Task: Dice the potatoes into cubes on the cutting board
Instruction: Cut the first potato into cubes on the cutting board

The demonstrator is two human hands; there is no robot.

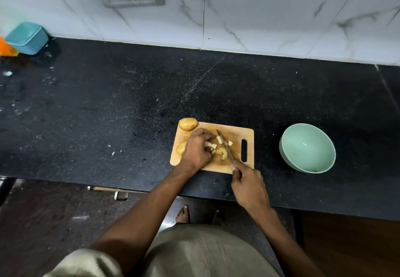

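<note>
A wooden cutting board [237, 133] lies on the black counter. One whole potato [188, 123] sits on its far left corner, and a second potato [181, 147] shows beside my left hand. My left hand [195, 149] is curled over a potato piece in the middle of the board, most of it hidden under the fingers. Several pale potato cubes [223, 150] lie just right of those fingers. My right hand [249, 184] grips the handle of a knife [225, 144], its blade lying across the cubes and pointing away from me.
A mint green bowl [307, 148] stands on the counter right of the board. A teal container [27, 37] and something orange sit at the far left by the marble wall. A wall socket is above. The counter's front edge runs under my forearms.
</note>
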